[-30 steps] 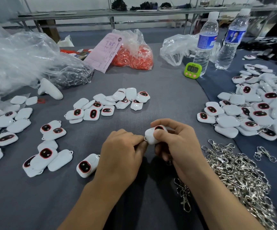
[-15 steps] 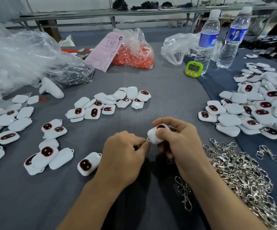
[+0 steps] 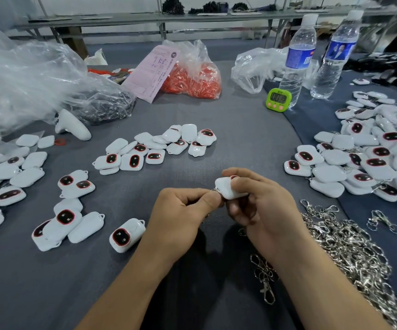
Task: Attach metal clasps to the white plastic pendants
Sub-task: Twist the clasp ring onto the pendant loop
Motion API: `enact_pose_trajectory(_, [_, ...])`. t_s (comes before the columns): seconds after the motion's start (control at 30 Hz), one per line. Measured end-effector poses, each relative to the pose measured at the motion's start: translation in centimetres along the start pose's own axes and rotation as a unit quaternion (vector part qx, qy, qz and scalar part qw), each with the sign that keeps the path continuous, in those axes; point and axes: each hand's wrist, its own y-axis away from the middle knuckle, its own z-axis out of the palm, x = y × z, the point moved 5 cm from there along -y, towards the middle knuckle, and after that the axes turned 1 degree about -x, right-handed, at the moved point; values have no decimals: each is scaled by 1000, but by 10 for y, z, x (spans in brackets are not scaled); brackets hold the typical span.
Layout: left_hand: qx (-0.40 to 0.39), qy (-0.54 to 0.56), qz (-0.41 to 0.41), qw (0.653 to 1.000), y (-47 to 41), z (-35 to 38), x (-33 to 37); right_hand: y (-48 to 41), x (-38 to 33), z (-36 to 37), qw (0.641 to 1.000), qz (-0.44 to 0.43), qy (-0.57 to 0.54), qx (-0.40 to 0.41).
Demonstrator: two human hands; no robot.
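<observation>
Both hands (image 3: 180, 215) (image 3: 264, 206) meet at one pendant (image 3: 227, 189), clasp (image 3: 214, 190) mostly hidden.

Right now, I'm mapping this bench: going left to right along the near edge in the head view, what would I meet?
Loose pendant → left hand pinching a clasp → held pendant → right hand → pile of clasps.

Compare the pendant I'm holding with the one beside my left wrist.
The right hand grips the held pendant, white side showing; the lone pendant lies on the table, dark face up. The left hand pinches a clasp at the held pendant's corner; the lone pendant's loop is bare. Both are white.
</observation>
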Motion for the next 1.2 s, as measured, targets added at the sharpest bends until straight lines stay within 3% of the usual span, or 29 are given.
enact_pose_trajectory(0.13, [28,-83,44,995,2,-4,3,-1,3,1,1000,-19,18,8])
enact_pose_trajectory(0.2, [39,-204,89,974,4,-4,5,-1,1,0,992,-80,98,31])
enact_pose_trajectory(0.27, [33,-361,158,918,6,0,11,3,-2,3,946,-179,264,60])
enact_pose_trajectory(0.33, [27,-434,210,876,9,3,15,8,-1,10,892,-249,372,64])
enact_pose_trajectory(0.4, [34,-428,221,876,9,2,13,9,1,12,890,-257,372,61])
enact_pose_trajectory(0.5, [61,-366,175,912,8,-1,9,2,0,6,950,-183,245,58])
enact_pose_trajectory(0.6, [19,-174,63,982,2,-1,-1,-2,0,1,990,-99,90,38])
enact_pose_trajectory(0.7, [-11,-17,7,1000,-2,3,-1,-3,2,2,999,-48,15,16])
enact_pose_trajectory(0.77, [-13,20,-14,1000,-2,1,-1,-4,4,2,1000,-29,0,10])
enact_pose_trajectory(0.9, [14,-102,35,994,-1,-3,-2,-3,4,1,997,-55,50,18])
enact_pose_trajectory(0.93, [29,-179,72,981,0,-4,0,-2,3,2,993,-78,82,26])
enact_pose_trajectory(1.0, [41,-352,154,922,3,0,9,3,2,4,964,-155,211,51])
enact_pose_trajectory(1.07, [43,-428,200,880,7,4,16,10,1,10,909,-227,343,67])
enact_pose_trajectory(1.1, [51,-435,207,875,7,2,15,9,2,11,903,-237,353,66])
enact_pose_trajectory(1.2, [89,-390,176,899,9,-2,12,3,2,8,951,-185,244,49])
